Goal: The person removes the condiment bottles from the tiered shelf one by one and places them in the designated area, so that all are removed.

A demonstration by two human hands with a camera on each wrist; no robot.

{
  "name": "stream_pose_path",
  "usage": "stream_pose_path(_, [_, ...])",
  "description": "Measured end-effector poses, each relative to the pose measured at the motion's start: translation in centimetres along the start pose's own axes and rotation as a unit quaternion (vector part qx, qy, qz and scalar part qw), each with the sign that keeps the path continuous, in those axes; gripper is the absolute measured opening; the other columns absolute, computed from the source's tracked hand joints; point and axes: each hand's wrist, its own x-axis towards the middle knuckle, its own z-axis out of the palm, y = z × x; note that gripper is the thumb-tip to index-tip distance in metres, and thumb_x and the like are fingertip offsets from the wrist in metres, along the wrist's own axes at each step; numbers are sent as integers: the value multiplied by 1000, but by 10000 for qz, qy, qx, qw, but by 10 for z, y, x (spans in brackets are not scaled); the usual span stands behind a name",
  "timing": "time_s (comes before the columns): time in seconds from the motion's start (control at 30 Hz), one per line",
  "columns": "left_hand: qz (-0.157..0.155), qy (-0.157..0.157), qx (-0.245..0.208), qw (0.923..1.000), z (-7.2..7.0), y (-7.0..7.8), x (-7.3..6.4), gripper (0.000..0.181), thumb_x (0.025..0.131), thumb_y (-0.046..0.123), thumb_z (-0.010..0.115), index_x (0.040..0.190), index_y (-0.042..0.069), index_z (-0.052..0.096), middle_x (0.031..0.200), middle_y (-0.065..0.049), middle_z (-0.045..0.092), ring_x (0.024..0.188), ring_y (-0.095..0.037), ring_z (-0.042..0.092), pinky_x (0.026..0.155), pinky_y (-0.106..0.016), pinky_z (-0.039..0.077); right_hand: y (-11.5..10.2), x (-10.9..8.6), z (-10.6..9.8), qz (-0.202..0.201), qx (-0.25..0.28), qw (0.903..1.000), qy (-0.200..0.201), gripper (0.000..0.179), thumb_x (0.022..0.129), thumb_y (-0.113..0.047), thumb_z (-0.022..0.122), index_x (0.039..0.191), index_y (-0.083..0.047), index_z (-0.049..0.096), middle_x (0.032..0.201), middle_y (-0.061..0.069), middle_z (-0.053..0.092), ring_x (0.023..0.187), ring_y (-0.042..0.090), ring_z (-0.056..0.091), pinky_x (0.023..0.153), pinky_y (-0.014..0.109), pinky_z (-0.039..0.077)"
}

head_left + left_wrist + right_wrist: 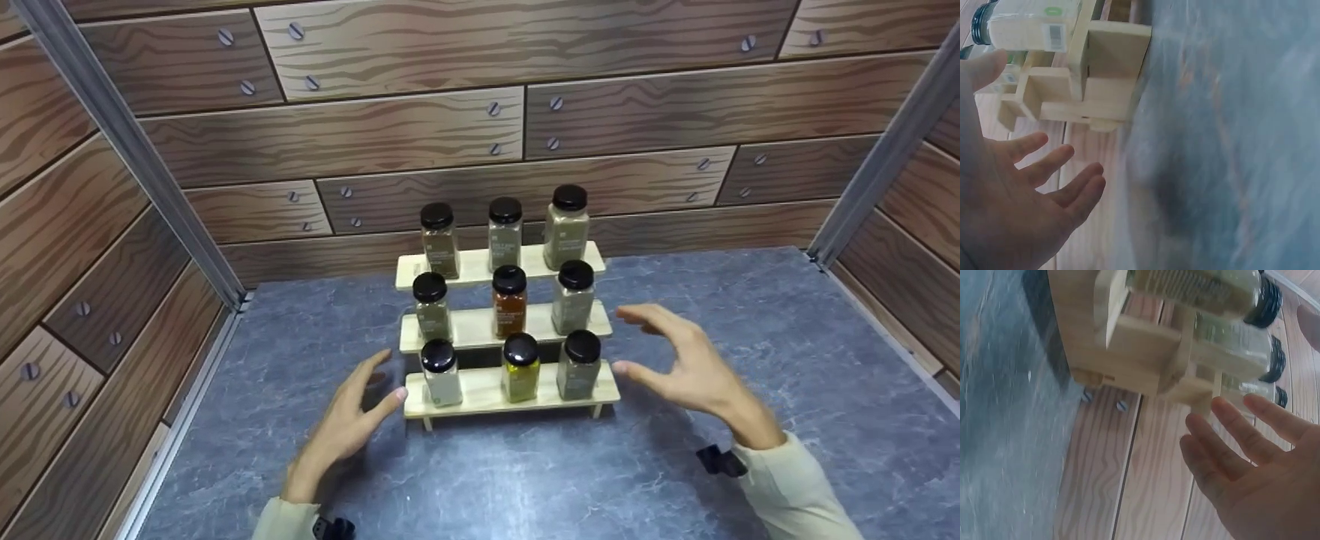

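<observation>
A pale wooden three-tier spice rack [480, 411] carries three black-capped jars on each tier. Among them are an orange-red spice jar [510, 315] in the middle and a yellow-green one [520, 379] in front. Beside the rack's left front end is my left hand [346, 416], fingers spread and holding nothing. My right hand [690, 367] hovers off the right end, fingers loosely bent, thumb toward the front tier. In the left wrist view, the palm [1022, 208] faces the rack's side panel [1114, 67]. The right wrist view shows the other fingers [1230, 444] near the rack's stepped side [1134, 354].
The rack stands on a grey marbled tabletop [480, 487], close to the wood-patterned back wall [420, 135]. Similar panels enclose the left and right sides, with metal corner posts [150, 157] between them. Dark wrist cameras [721, 460] sit at both cuffs.
</observation>
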Motion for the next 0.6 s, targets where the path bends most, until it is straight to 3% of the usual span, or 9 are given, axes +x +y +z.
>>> stream_pose_path(0.17, [-90, -178, -878, 9959, 11, 0, 0, 71, 100, 26, 75, 160, 6, 44, 159, -22, 50, 134, -45, 61, 115, -59, 51, -4, 3, 11, -280, 316, 9991, -62, 70, 84, -21, 93, 144, -4, 63, 138, 7, 71, 122, 30, 68, 109, 43, 56])
stream_pose_path(0.43, [-412, -622, -1925, 9784, 27, 1, 2, 73, 100, 15, 74, 161, -2, 38, 159, -33, 43, 127, -42, 64, 103, -34, 59, -6, 3, 23, -358, 598, 9974, -195, 68, 83, -20, 93, 143, -5, 63, 136, 4, 71, 115, 23, 70, 98, 40, 62])
stream_pose_path(0.6, [-457, -477, -2359, 9695, 34, -1, 2, 68, 98, 6, 74, 157, -6, 42, 154, -33, 47, 116, -34, 68, 93, -25, 60, -5, 2, 33, -231, 764, 9963, -304, 68, 85, -22, 92, 146, -8, 63, 130, 1, 72, 108, 17, 70, 95, 40, 63])
